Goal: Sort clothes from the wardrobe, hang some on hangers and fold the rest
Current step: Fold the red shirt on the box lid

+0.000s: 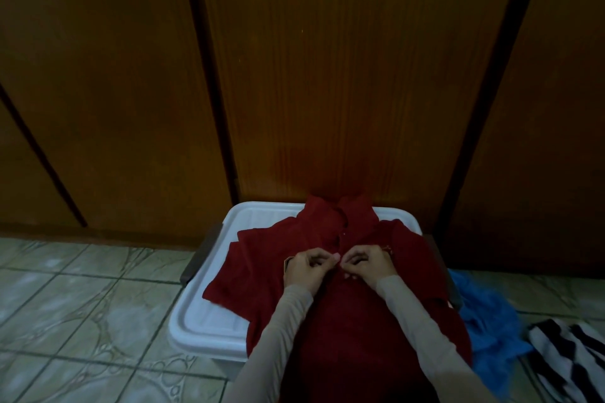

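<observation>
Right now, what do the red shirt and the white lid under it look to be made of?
Red shirt: soft matte fabric, probably a cotton-type knit; it drapes and creases. White lid: likely moulded plastic, smooth and slightly glossy, with raised ribs and rounded rim.

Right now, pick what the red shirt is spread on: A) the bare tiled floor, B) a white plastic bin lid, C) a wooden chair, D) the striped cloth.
B: the red shirt lies across the white plastic bin lid, whose rim shows beside it.
</observation>
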### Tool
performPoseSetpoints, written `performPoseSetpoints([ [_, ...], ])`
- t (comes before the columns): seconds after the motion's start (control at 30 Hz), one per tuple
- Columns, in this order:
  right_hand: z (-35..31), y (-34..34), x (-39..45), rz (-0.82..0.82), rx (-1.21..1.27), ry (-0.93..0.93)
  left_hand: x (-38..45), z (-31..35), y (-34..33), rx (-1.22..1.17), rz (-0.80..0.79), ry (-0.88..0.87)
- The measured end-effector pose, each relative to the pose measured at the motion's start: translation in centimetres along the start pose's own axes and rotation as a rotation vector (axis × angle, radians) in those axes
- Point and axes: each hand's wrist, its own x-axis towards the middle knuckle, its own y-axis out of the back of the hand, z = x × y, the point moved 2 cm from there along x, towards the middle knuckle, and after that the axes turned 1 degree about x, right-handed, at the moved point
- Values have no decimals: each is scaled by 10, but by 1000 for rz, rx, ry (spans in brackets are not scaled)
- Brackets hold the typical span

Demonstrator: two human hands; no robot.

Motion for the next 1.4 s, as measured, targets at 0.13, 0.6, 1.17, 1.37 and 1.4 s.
performPoseSetpoints([
  [0.13, 1, -3, 2, 1, 10, 6, 1, -1, -1, 30, -2, -27],
  [0.6, 1, -1, 4, -45, 29, -104, 3, -4, -5, 91, 49, -25],
  [1.17, -5, -2, -5, 78, -776, 157, -2, 0, -4, 600, 24, -92],
  [1.37, -11, -1, -8, 142, -837, 163, -15, 7, -5, 747, 28, -140],
  [1.4, -12, -2, -9, 151, -838, 161, -19, 8, -5, 781, 30, -149],
])
